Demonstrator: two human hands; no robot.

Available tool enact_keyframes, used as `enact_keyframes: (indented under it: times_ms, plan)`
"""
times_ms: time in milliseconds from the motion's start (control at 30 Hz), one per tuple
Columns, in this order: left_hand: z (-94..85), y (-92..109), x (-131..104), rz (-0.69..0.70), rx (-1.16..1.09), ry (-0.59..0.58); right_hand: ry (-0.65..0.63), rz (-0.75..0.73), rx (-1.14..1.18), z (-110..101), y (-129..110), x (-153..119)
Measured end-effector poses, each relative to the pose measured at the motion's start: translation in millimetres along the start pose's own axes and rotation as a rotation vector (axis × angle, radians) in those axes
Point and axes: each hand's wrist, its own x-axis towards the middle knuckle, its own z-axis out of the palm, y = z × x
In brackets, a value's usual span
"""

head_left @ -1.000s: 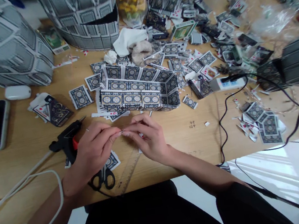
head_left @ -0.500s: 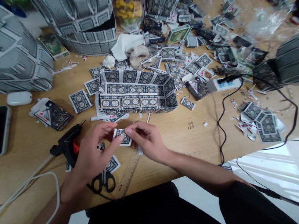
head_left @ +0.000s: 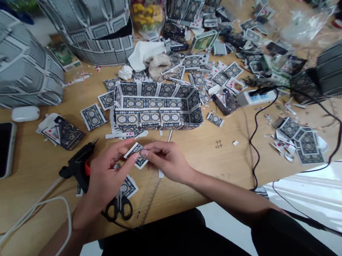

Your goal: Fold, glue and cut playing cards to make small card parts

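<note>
While hands (head_left: 105, 171) (head_left: 171, 162) pinch it, the card (head_left: 133, 149) slants, white edge upper left.

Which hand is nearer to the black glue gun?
Left: the left hand is close beside the black glue gun; the right hand is farther away, beyond the left one.

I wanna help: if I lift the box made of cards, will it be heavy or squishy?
The open playing-card box is probably light, since it looks built from thin cards. It may bend if squeezed, because no lid braces its top. Rolling seems unlikely, given its long, straight sides.
</note>
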Motion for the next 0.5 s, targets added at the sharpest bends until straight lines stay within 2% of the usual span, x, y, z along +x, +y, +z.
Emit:
enact_keyframes:
  times_ms: [100,333,500]
  plan:
    - [0.8,0.1,-0.8,0.016,0.01,0.051,-0.056,0.041,0.03,-2.6,-0.2,2.7]
    - [1.0,-7.2,0.0,0.11,0.066,0.042,-0.118,0.086,0.182,-2.7,2.1,5.2]
    - [1.8,-5.7,0.2,0.08,0.069,0.026,-0.114,0.073,0.233,-1.2,4.4,5.3]
